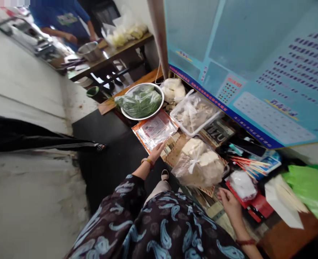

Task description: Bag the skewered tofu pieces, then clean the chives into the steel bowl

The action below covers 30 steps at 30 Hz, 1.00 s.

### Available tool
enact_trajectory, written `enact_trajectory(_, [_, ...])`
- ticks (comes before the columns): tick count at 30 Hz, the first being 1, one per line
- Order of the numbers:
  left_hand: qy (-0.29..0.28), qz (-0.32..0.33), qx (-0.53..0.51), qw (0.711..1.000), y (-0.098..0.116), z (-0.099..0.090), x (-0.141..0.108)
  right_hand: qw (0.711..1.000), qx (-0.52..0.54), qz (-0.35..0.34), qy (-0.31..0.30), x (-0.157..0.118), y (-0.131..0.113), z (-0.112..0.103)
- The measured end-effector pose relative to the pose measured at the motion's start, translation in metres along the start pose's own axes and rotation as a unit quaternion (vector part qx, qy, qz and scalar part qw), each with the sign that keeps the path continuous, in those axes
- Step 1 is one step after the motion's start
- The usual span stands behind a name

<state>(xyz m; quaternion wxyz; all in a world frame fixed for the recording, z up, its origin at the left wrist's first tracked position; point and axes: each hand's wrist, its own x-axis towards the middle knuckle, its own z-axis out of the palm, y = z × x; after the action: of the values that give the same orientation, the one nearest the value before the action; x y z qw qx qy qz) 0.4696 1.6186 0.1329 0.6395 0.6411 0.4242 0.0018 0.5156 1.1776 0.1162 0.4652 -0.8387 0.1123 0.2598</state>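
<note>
The left hand (155, 154) reaches forward, palm down and released, its fingers stretched toward far right at the near edge of a flat packet (156, 130); contact is unclear. The right hand (230, 203) is half curled, wrist bent, just near of a knotted clear bag (199, 163); I cannot tell whether it pinches anything. The packet lies on the bench, its edges slanting from near left to far right, and which side is longer is hard to judge. It is glossy, bordered in orange. The bag's pale, rounded lumps run from far left to near right. Beyond sit a bowl of greens (141, 102) and a white tray (193, 111).
</note>
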Motion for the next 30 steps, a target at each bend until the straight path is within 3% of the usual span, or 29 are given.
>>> enact_trajectory(2, [0.047, -0.034, -0.015, 0.998, -0.014, -0.025, -0.034, 0.997, -0.019, -0.062, -0.047, 0.008, -0.022, -0.001])
enact_trajectory(4, [0.075, -0.073, -0.032, 0.994, -0.028, -0.045, -0.067, 0.99, -0.045, -0.123, -0.057, 0.015, -0.055, 0.008])
enact_trajectory(9, [0.062, -0.136, -0.074, 0.986, -0.054, -0.077, -0.124, 0.94, -0.108, -0.316, -0.075, 0.013, -0.136, 0.058])
enact_trajectory(11, [0.043, -0.134, -0.082, 0.987, -0.058, -0.089, -0.13, 0.922, -0.119, -0.353, -0.108, 0.006, -0.151, 0.077])
enact_trajectory(14, [0.019, -0.114, -0.085, 0.99, -0.059, -0.117, -0.126, 0.913, -0.147, -0.354, -0.14, -0.002, -0.153, 0.096])
enact_trajectory(18, [-0.011, -0.079, -0.075, 0.994, -0.059, -0.18, -0.11, 0.941, -0.148, -0.297, -0.061, -0.011, -0.157, 0.125])
enact_trajectory(20, [-0.023, -0.063, -0.064, 0.996, -0.061, -0.223, -0.106, 0.96, -0.096, -0.261, -0.033, -0.024, -0.171, 0.156])
enact_trajectory(23, [-0.035, -0.038, -0.033, 0.998, -0.065, -0.295, -0.107, 0.977, 0.035, -0.203, -0.052, -0.061, -0.206, 0.228])
enact_trajectory(27, [-0.031, -0.009, 0.019, 0.999, -0.068, -0.392, -0.118, 0.966, 0.141, -0.15, -0.156, -0.121, -0.259, 0.339])
enact_trajectory(30, [0.001, -0.006, 0.035, 0.999, -0.066, -0.449, -0.122, 0.956, 0.141, -0.139, -0.219, -0.148, -0.289, 0.396])
